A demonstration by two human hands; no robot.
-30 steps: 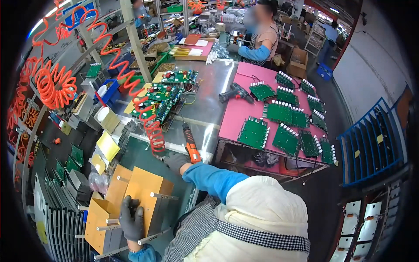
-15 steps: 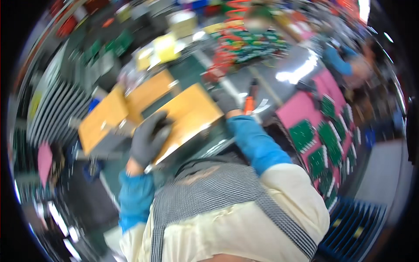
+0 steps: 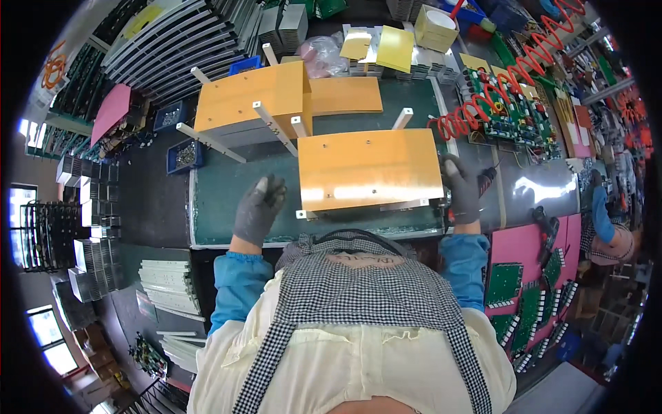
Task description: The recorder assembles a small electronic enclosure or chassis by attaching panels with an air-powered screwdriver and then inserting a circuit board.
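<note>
The person has swung round from the side bench to face the green tabletop (image 3: 227, 207). An orange panel (image 3: 369, 169) now lies flat between both hands: the right hand (image 3: 462, 188), grip closed on a screwdriver (image 3: 486, 178), touches its edge; the left hand (image 3: 258, 207), fingers spread, hovers clear, so fastening looks ready.

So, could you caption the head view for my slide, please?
Gloved left hand hovers open beside an orange board; right hand grips its edge.
</note>
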